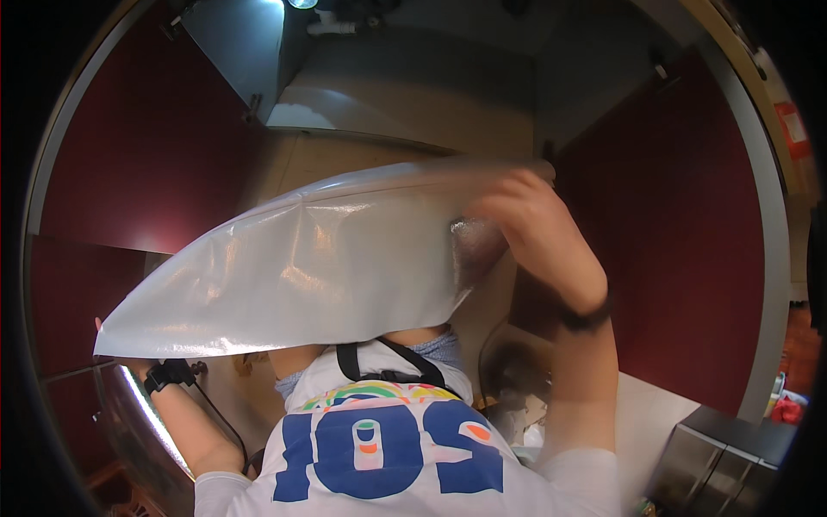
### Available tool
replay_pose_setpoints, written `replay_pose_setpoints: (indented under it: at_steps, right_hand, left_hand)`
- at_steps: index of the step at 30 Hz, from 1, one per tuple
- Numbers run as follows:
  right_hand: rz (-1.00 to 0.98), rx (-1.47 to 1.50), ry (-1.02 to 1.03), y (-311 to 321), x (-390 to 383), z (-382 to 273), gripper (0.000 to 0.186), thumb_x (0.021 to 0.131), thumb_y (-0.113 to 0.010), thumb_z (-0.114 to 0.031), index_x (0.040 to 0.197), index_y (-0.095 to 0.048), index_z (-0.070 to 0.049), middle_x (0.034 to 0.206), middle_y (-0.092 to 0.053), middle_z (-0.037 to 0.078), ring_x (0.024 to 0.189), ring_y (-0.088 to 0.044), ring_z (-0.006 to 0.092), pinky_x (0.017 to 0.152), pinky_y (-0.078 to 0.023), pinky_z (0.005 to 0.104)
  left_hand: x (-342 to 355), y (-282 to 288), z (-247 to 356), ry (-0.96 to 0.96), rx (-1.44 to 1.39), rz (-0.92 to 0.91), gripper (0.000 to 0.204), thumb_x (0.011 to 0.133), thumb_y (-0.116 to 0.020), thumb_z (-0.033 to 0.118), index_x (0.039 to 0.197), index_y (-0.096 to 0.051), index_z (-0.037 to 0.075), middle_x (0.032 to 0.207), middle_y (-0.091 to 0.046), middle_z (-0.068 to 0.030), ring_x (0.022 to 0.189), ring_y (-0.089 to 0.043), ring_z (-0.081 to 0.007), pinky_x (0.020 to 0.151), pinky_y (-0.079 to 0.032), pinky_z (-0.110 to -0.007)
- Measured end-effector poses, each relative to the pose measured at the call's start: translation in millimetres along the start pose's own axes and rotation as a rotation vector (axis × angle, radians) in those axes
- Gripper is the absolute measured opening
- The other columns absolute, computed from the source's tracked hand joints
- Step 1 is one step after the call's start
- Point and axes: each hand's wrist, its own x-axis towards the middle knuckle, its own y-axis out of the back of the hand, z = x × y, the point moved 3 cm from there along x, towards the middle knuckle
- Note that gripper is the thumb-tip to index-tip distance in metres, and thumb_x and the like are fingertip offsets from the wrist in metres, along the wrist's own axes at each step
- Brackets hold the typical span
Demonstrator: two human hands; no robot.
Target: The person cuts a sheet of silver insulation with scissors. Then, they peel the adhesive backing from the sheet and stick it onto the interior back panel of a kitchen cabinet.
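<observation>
A shiny silvery-grey sheet [345,258], like foil-faced lining, stretches across in front of me, creased and bowed along its far edge. At its left corner my left hand [99,325] grips it; only a fingertip shows past the edge, and the rest is behind the sheet. My right hand [527,211], smeared by motion, is closed on the sheet's far right end, fingers curled at the edge. Beneath that hand the sheet's right end folds down, showing a darker, reflective patch [478,246].
An open cabinet [405,86] lies ahead, its dark red doors [155,146] swung out left and right [680,241]. White pipe fittings [332,26] are at its back. A dark metal-edged box [732,448] stands at lower right. A curved shiny metal object [146,422] is beside my left forearm.
</observation>
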Motion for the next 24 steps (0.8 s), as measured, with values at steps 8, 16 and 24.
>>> replay_pose_setpoints:
  at_steps: [8,16,24]
  right_hand:
    - [-0.461,0.033,0.238,-87,14,-4,0.017,0.065,-0.058,-0.002,0.076,-0.067,-0.011,0.087,-0.058,0.005,0.095,-0.052,0.0236,0.078,-0.045,0.0334]
    - [-0.469,-0.363,0.334,-88,8,-2,0.009,0.067,-0.06,-0.012,0.073,-0.067,-0.013,0.088,-0.055,0.004,0.093,-0.053,0.0216,0.08,-0.045,0.0339]
    - [-0.129,-0.413,0.055,-10,8,-1,0.014,0.068,-0.057,-0.008,0.081,-0.062,-0.009,0.09,-0.055,0.004,0.091,-0.051,0.0214,0.078,-0.042,0.0324]
  left_hand:
    - [0,-7,-1,0.14,-0.085,0.101,0.044,0.095,-0.041,0.026,0.134,-0.038,0.006,0.104,-0.056,-0.0084,0.089,-0.057,-0.0178,0.081,-0.05,-0.031]
    - [-1,8,-39,0.232,-0.146,0.063,0.032,0.091,-0.049,0.022,0.114,-0.054,0.0,0.097,-0.062,-0.0105,0.078,-0.062,-0.0195,0.071,-0.054,-0.031]
    - [-4,33,-75,0.262,-0.077,0.181,0.029,0.089,-0.052,0.024,0.102,-0.06,-0.001,0.097,-0.064,-0.0091,0.082,-0.062,-0.0199,0.072,-0.053,-0.033]
